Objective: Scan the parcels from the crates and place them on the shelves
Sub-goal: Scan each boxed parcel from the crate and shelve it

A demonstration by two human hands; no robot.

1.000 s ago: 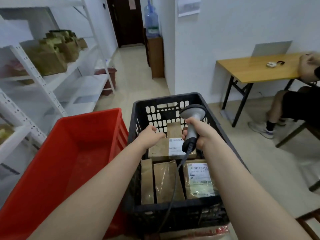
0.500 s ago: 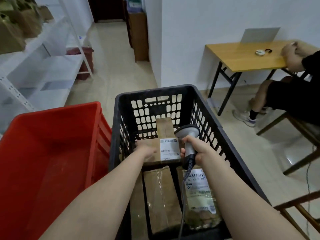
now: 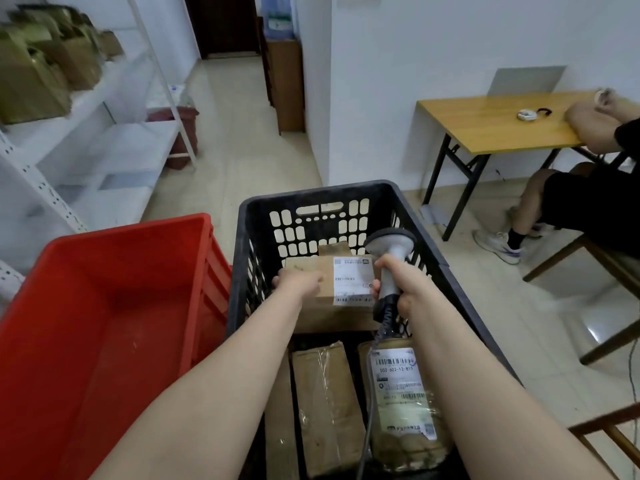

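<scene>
- The brown box [image 3: 322,296] is at the far end of the black crate [image 3: 311,195]. Its long side runs left to right, and its white label [image 3: 353,284] faces up.
- The left hand [image 3: 298,284] holds the box's left end, with its fingers curled on it.
- The right hand [image 3: 403,289] is wrapped tight round the scanner [image 3: 391,244], just beside the label.
- This looks like the scanning step. Next, the scanner's head needs to point at the label's bars. After that, the box can go to the shelves [image 3: 114,147].

Dim, even indoor light; soft blur and wide-angle bending at edges.
</scene>
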